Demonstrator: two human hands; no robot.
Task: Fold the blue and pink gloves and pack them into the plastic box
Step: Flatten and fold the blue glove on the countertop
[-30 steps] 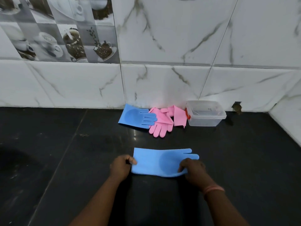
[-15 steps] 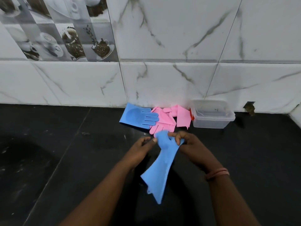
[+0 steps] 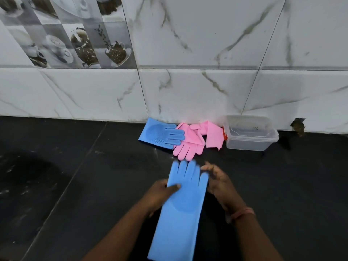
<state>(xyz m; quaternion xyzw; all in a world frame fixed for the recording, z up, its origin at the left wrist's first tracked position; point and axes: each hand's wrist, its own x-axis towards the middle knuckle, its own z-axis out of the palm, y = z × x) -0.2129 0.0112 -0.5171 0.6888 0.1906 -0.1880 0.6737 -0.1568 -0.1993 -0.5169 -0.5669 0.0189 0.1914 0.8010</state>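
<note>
Blue glove (image 3: 180, 210) lengthwise, fingers toward box (image 3: 251, 135) | left hand (image 3: 162, 194) thumb pins its left edge | right hand (image 3: 218, 182) loosely spread at its right edge | bare counter (image 3: 301, 185) right of glove

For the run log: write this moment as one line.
left hand grips near blue glove | right hand at its edge, grip unclear | plastic box empty

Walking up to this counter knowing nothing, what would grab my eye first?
First, the long blue glove laid out lengthwise on the black counter, fingers toward the wall, with the left hand gripping its left edge and the right hand at its right edge. Behind it, against the marble-tiled wall, lie a second blue glove and two pink gloves, with a clear plastic box on their right.
</note>
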